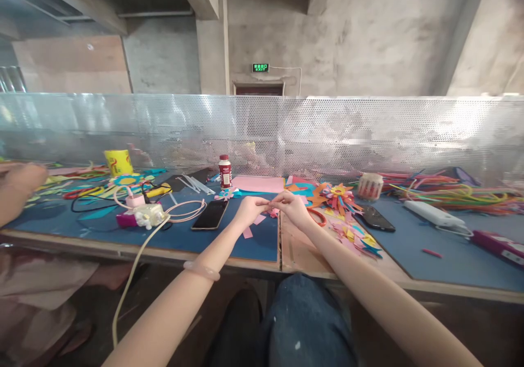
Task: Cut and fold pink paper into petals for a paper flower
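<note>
My left hand (250, 210) and my right hand (291, 205) meet over the middle of the table, fingertips pinched together. Whatever they hold between them is too small to make out; a bit of pink shows just under the fingers. Small pink paper pieces (248, 232) lie below my left hand. Behind the hands is a flat pink paper sheet (258, 184). Right of my right hand sit an orange paper flower (339, 193), a red-orange ring of tape (318, 217) and a pile of pink, yellow and blue paper cuttings (358, 237).
A dark phone (210, 215) lies left of my hands, a second phone (377, 218) to the right. A power strip (148, 215) trails a cord off the front edge. A red bottle (225, 172) stands behind. A perforated metal screen (184, 132) bounds the back. Another person's hand (24, 184) is far left.
</note>
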Tool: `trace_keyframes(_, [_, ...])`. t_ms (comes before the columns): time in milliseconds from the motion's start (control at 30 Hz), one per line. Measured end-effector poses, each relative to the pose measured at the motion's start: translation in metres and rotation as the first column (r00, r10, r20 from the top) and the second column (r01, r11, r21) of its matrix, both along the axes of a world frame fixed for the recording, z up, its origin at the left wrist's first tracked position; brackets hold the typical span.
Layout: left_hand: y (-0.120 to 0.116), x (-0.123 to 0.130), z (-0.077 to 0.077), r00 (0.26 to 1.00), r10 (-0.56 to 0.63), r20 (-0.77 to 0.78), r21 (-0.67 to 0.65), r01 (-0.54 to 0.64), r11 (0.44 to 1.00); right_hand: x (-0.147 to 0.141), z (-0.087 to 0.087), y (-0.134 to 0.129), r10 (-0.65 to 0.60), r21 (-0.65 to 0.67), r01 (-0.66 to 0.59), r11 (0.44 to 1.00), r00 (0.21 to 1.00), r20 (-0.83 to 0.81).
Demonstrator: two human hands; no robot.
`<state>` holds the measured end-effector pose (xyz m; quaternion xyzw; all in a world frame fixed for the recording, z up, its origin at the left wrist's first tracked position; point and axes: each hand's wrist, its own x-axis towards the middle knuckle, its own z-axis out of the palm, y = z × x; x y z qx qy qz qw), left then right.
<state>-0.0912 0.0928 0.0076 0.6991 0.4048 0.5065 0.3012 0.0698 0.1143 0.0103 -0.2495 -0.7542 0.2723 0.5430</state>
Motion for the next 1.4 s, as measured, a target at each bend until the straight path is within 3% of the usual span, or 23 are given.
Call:
trace_keyframes(367, [-0.005, 0.007, 0.002, 0.997, 0.058, 0.052, 0.011, -0.058, 0.998, 0.007, 0.002, 0.001, 0.02, -0.227, -0.066, 0.972, 0.98, -0.199])
trace_keyframes(533, [-0.003, 0.004, 0.003, 0.994, 0.105, 0.021, 0.087, -0.107, 0.991, 0.01, 0.003, 0.003, 0.025, -0.21, -0.045, 0.977, 0.995, -0.094])
trace_keyframes(700, [-0.004, 0.004, 0.005, 0.988, 0.152, 0.04, 0.06, -0.154, 0.986, 0.011, 0.002, 0.006, -0.025, -0.19, 0.029, 0.981, 0.999, 0.02])
trace_keyframes(1067, [-0.007, 0.007, 0.008, 0.99, 0.099, 0.099, -0.052, -0.094, 0.994, 0.013, -0.003, 0.013, 0.002, -0.248, -0.012, 0.969, 0.999, -0.04])
trace_keyframes(1267, [-0.005, 0.007, 0.004, 0.997, 0.043, 0.061, -0.036, -0.041, 0.999, 0.012, -0.004, 0.013, 0.02, -0.263, -0.036, 0.964, 0.998, -0.062])
trace_keyframes(1400, [-0.003, 0.007, 0.002, 0.997, 0.062, 0.046, 0.053, -0.064, 0.997, 0.013, -0.004, 0.013, 0.005, -0.292, -0.03, 0.956, 0.996, -0.088])
